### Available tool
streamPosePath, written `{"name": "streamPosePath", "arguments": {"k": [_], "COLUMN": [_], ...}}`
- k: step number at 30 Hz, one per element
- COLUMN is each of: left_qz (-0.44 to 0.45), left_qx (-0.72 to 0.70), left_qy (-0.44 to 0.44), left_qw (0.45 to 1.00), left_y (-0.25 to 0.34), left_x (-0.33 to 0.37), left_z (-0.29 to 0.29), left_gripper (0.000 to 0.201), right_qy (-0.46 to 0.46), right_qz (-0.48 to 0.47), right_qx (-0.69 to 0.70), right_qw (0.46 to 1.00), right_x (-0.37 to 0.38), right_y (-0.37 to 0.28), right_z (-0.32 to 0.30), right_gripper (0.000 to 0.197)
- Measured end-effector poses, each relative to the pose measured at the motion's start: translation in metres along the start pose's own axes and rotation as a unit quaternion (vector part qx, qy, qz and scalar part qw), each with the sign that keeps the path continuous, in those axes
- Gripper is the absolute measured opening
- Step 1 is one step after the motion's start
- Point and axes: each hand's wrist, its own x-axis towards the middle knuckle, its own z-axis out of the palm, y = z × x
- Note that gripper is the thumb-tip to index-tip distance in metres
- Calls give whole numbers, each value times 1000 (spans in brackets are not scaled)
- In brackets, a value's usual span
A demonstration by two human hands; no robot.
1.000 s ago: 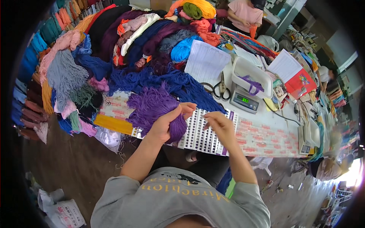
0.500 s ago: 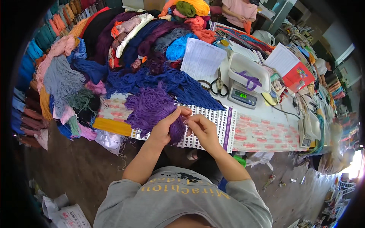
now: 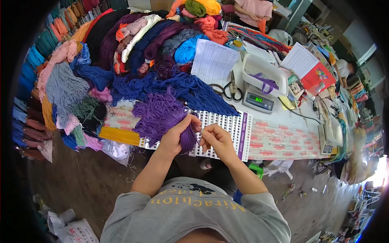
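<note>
A thick bundle of purple yarn (image 3: pixel 162 115) spreads loosely over the table's front, its near end gathered in my left hand (image 3: pixel 178 133). The fingers of that hand wrap round the strands. Just to the right, my right hand (image 3: pixel 216 139) is pinched, with the fingertips close to the bundle's edge; what lies between them is too small to make out. Beneath both hands lies a white card punched with rows of holes (image 3: pixel 221 121), with a purple stripe along its right side.
A digital scale (image 3: pixel 258 101) bears a white tray (image 3: pixel 265 65) holding purple strands (image 3: pixel 264 82). Black-handled scissors (image 3: pixel 233 91) and a printed sheet (image 3: pixel 214 60) lie beside it. Dark blue yarn (image 3: pixel 186 91) stretches behind the card. Heaped skeins fill the left; a person in pink (image 3: pixel 253 12) stands at the far side.
My right hand has shifted very slightly away from the purple bundle, its fingers curled in more. The left hand keeps its hold. The scale's display reading has changed.
</note>
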Motion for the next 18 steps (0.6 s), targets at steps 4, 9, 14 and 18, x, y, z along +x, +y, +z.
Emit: {"name": "streamPosePath", "arguments": {"k": [4, 9, 14, 18], "left_qz": [-5, -20, -17, 29], "left_qx": [1, 20, 20, 78], "left_qy": [9, 18, -20, -5], "left_qw": [1000, 999, 999, 996], "left_y": [1, 2, 6, 9], "left_x": [0, 0, 1, -2], "left_z": [1, 0, 1, 2], "left_gripper": [27, 26, 27, 27], "right_qy": [0, 10, -1, 21], "right_qz": [4, 4, 1, -1], "right_qx": [1, -7, -74, -193], "right_qw": [1000, 1000, 997, 981], "right_x": [0, -1, -1, 3], "right_y": [1, 1, 6, 1], "right_z": [-1, -2, -15, -31], "right_gripper": [15, 15, 15, 17]}}
